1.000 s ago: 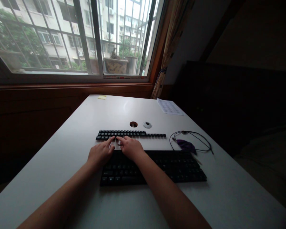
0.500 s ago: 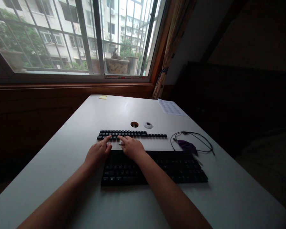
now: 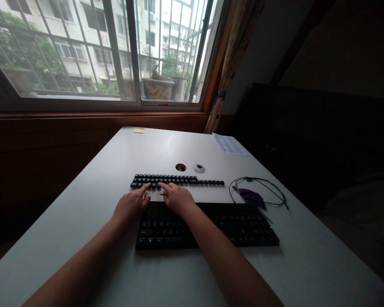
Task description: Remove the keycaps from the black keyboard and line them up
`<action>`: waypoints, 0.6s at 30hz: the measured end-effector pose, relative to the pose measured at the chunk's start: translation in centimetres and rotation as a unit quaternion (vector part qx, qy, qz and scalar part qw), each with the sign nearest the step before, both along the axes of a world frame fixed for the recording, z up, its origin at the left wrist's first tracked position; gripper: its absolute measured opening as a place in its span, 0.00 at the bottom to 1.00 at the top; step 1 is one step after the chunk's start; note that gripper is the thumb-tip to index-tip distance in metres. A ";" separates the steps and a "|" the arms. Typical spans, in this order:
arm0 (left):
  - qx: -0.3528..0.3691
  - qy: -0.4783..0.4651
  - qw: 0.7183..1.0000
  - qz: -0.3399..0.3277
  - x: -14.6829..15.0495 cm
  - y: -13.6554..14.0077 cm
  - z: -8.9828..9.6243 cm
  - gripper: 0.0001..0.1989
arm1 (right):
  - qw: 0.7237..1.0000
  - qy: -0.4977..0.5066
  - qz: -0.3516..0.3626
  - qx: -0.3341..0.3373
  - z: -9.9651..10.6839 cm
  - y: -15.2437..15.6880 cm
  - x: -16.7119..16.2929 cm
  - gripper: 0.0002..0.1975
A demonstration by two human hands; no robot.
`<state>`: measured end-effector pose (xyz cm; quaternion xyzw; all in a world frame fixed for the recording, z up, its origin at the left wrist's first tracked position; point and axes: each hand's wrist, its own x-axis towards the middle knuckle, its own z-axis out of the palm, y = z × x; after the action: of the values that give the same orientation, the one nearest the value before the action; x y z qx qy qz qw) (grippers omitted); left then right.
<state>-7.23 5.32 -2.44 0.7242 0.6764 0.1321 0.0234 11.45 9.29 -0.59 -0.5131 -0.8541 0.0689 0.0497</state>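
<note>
Mid-frame keycaps (image 3: 179,181) could be skewed if pushed unevenly by left hand (image 3: 129,204) or right hand (image 3: 179,199), forefingers (image 3: 145,186) extended, grip unclear.

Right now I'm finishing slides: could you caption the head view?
Left hand and right hand at rows of black keycaps, just beyond a black keyboard on a white desk.

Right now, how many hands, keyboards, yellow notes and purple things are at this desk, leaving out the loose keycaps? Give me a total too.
Left hand and right hand: 2
Keyboard: 1
Yellow note: 1
Purple item: 1
Total: 5, loose keycaps not counted
</note>
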 end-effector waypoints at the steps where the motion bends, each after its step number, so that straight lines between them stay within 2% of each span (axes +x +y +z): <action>1: -0.001 0.002 1.000 0.000 0.0 0.0 0.0 0.24 | 1.000 0.002 0.001 0.002 0.0 0.0 0.0 0.25; 18: 0.010 0.008 1.000 -0.013 -0.6 0.5 -0.6 0.23 | 1.000 0.009 0.008 0.014 -0.4 0.2 0.1 0.25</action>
<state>-7.86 5.86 -2.99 0.7341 0.6659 0.1325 0.0123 11.58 9.51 -0.98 -0.5051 -0.8585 0.0619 0.0637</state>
